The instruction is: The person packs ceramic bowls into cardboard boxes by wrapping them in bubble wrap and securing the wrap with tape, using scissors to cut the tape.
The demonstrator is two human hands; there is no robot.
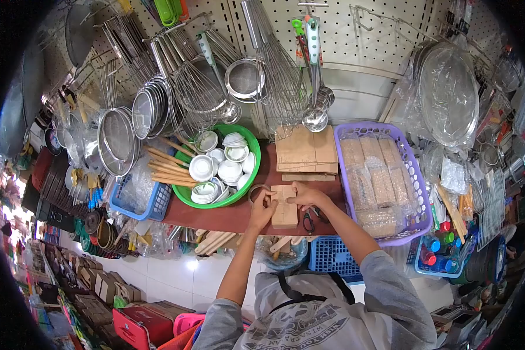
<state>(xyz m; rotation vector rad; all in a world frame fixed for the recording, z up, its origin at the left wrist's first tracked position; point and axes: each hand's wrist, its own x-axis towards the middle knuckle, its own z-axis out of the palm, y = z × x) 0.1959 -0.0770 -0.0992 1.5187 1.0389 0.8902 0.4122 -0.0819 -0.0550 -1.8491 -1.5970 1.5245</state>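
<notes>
A small wooden block (285, 214) lies on the red-brown shelf (227, 217) in front of me. My left hand (263, 211) grips its left side and my right hand (307, 195) holds its upper right edge. A roll of tape (256, 191) lies just left of my left hand. Black-handled scissors (308, 221) lie right of the block, under my right wrist. Behind the block, flat wooden boards (307, 149) are stacked.
A green bowl (254, 153) of small white cups stands at the left, a purple basket (414, 175) of wrapped packs at the right. Whisks, strainers and ladles hang on the pegboard above. Blue baskets (331, 256) sit below the shelf edge.
</notes>
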